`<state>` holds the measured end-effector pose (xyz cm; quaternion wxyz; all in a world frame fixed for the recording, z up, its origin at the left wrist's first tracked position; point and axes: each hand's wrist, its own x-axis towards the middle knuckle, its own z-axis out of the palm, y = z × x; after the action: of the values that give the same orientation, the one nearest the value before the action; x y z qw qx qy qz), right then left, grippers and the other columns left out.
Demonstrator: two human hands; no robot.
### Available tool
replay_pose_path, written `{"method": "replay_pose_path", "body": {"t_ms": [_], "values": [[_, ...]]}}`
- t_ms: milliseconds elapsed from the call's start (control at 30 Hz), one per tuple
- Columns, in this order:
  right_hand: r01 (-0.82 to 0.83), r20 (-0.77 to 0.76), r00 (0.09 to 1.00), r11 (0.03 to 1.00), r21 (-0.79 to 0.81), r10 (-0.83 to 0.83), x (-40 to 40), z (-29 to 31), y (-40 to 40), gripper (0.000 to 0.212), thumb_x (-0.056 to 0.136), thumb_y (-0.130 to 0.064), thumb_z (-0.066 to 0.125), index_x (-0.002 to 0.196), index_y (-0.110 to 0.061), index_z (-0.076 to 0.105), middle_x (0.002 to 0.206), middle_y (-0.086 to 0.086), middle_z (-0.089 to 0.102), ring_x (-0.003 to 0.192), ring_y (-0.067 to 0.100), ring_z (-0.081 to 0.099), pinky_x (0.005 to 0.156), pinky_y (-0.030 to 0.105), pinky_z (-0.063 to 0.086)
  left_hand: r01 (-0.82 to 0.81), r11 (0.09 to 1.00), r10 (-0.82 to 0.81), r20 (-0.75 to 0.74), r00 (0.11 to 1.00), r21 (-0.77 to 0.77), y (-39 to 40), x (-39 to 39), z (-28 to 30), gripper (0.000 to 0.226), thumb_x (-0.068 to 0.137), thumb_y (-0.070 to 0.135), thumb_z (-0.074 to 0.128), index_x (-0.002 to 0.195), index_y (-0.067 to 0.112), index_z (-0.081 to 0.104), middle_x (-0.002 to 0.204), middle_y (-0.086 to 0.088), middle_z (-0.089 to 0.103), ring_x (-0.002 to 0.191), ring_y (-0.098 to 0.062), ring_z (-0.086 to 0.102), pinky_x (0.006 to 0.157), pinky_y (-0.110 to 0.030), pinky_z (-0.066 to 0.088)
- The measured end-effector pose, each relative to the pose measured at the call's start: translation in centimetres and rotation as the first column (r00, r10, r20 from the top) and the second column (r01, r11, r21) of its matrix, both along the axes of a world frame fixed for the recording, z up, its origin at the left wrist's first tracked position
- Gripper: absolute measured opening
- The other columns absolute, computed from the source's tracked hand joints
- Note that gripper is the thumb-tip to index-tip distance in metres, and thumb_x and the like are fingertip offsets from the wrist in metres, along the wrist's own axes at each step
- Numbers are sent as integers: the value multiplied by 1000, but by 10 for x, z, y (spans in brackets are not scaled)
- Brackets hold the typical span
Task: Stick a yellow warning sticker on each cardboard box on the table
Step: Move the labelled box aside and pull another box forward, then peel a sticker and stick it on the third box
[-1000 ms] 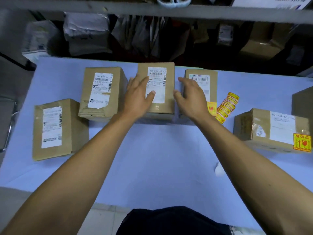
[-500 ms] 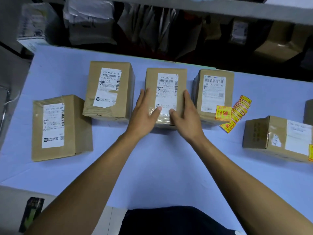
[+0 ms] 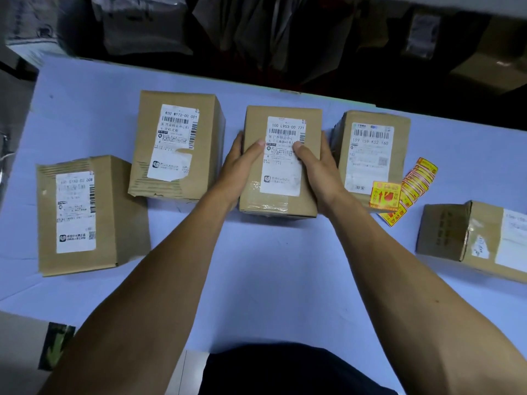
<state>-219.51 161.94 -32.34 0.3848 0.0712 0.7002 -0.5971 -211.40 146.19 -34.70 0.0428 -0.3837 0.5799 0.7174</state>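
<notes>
Several brown cardboard boxes with white shipping labels lie on the light blue table [image 3: 271,275]. My left hand [image 3: 242,166] and my right hand [image 3: 319,169] clasp the middle box [image 3: 281,201] from both sides, thumbs on its top. The box to its right [image 3: 370,155] carries a yellow warning sticker [image 3: 385,195] at its near corner. A strip of yellow stickers [image 3: 413,183] lies beside that box. Two boxes on the left, the far-left box [image 3: 114,212] and the back-left box [image 3: 176,143], show no yellow sticker.
Another box [image 3: 467,238] lies at the right edge, partly cut off by the frame. Dark shelving with parcels and bags [image 3: 228,38] runs behind the table's far edge. The near table edge meets the floor at lower left.
Both hands slid from the box's top to its sides and now grip it. The view has tilted down and come closer, so the boxes appear larger.
</notes>
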Motion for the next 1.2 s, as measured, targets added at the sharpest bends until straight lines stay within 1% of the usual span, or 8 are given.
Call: {"method": "replay_pose_path", "body": {"t_ms": [167,300,433,567,767,867,967,1200], "values": [[17,-14,1000,998,-64,-18,4,9,0,66,93,-36,64,151,-27,34,129,-6,68,114,14,67,104,44,51,-52,995,54,-18,998,80,6,1,11,81,79,49,68,150,26,37,135,-1,63,119,-22,64,107,-50,46],[3,-76,997,990,-141,-14,23,36,12,52,92,-35,64,141,-30,46,121,-9,72,108,11,70,94,37,56,-90,995,93,-76,993,48,18,20,37,81,80,47,68,151,25,36,139,-1,61,119,-19,64,103,-44,50],[-10,-94,996,980,-201,-9,56,63,40,39,93,-32,63,131,-33,53,117,-10,73,107,11,71,82,27,59,-99,995,103,-169,980,31,50,56,69,49,83,41,68,129,29,57,120,2,72,107,-18,70,83,-33,58],[3,-85,996,974,-228,-23,94,71,71,40,96,-27,61,135,-27,52,121,-8,72,110,13,69,84,26,58,-94,994,102,-195,975,53,81,95,85,35,88,37,65,122,32,59,120,2,72,108,-19,70,85,-35,57],[22,-75,997,984,-179,-36,152,58,125,38,97,-28,60,134,-30,53,121,-10,72,110,11,69,83,23,57,-56,996,66,-140,988,76,128,150,72,34,84,40,66,118,37,62,117,3,73,106,-20,71,82,-34,58],[44,-74,996,992,-121,-53,162,47,147,32,96,-31,61,127,-34,56,118,-12,72,108,11,70,89,31,57,-31,996,38,-80,996,83,149,155,58,37,83,41,66,119,36,61,113,5,74,102,-19,72,79,-33,58],[67,-56,996,995,-70,-71,158,34,166,37,96,-32,61,132,-32,53,120,-11,72,108,10,70,99,41,54,14,996,-11,-39,999,88,167,147,46,37,84,40,66,120,33,59,112,6,75,101,-18,72,80,-34,58],[48,-65,997,997,62,-44,134,16,188,70,94,-43,61,155,-28,27,139,-8,61,120,11,63,108,43,47,83,996,-83,-13,996,19,185,116,34,41,81,43,69,119,34,60,108,11,75,97,-12,73,77,-29,58]]}}
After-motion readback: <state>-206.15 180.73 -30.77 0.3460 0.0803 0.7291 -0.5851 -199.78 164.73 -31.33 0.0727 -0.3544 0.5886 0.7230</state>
